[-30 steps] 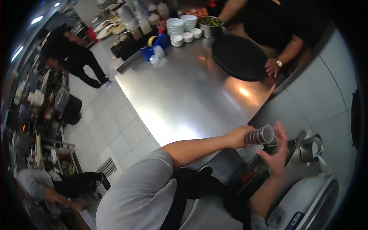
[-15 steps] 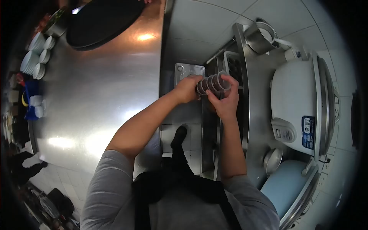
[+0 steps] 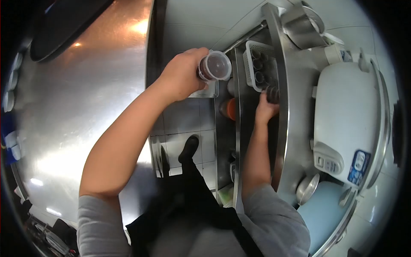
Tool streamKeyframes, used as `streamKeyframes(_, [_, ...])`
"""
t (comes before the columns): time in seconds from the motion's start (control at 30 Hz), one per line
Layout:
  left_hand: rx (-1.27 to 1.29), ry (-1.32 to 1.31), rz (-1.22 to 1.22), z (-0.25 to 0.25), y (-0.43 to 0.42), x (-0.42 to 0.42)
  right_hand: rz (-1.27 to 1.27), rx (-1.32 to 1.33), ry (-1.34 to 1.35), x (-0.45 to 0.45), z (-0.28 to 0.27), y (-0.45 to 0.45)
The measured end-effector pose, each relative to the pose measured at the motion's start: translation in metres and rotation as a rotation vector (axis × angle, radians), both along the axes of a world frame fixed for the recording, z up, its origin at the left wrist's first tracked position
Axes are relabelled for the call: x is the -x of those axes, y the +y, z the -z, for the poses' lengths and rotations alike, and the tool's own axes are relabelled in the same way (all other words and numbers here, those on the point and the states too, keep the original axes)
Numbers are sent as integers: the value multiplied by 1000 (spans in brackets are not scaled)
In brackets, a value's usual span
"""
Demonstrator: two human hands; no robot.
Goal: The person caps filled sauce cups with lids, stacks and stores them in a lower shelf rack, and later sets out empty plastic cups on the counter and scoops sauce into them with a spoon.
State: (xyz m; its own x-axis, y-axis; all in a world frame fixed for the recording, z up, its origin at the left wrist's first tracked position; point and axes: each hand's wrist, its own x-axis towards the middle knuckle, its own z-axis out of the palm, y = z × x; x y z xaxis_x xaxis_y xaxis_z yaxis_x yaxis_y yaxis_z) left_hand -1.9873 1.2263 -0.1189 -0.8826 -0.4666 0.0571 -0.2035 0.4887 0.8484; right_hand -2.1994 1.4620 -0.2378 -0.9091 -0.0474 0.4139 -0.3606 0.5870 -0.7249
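My left hand (image 3: 182, 73) is wrapped round a clear lidded plastic cup (image 3: 217, 66) with dark contents, its lid facing up towards me. Whether more cups sit beneath it is hidden. Under the steel counter, my right hand (image 3: 263, 109) reaches onto the shelf and grips a dark ridged stack (image 3: 272, 94), which looks like more small cups. Just beyond those fingers is a white plastic basket (image 3: 248, 68) with several dark, round-mouthed cups (image 3: 258, 77) in it.
A steel counter (image 3: 98, 98) runs along my left, with a black round tray (image 3: 64, 25) at its far end. On the right counter stand a metal pot (image 3: 302, 28), a large white cooker (image 3: 349, 111) and a metal bowl (image 3: 307, 188). An orange container (image 3: 231, 109) is lower down.
The cup stack that both hands held has been parted. My right hand has moved down onto the shelf with a ridged stack, while my left keeps a lidded cup. The view has shifted.
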Motion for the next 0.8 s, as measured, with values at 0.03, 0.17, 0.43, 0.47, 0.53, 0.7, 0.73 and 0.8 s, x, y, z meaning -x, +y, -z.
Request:
streamKeyframes(0.03, [-17, -23, -3, -2, 0, 0, -16, 26, -48, 14, -5, -12])
streamKeyframes(0.17, [-77, -51, -47, -2, 1, 4, -170, 119, -31, 86, 3, -48])
streamKeyframes(0.43, [-25, -24, -49, 3, 3, 5, -114, 129, -64, 248, 69, -81])
streamKeyframes(0.47, [-55, -31, -55, 3, 3, 5, -103, 135, -89, 258, 71, -81])
streamKeyframes(0.53, [-104, -43, -72, 0, 2, 4, -89, 149, -149, 271, 76, -81])
streamKeyframes(0.7, [-72, -75, -69, 4, 1, 3, -64, 137, -285, 295, 91, -89])
streamKeyframes(0.73, [-61, -73, -72, 5, 1, 3, -65, 132, -311, 298, 92, -92])
streamKeyframes(0.8, [-59, -81, -72, 5, 1, 3, -52, 123, -357, 301, 93, -97])
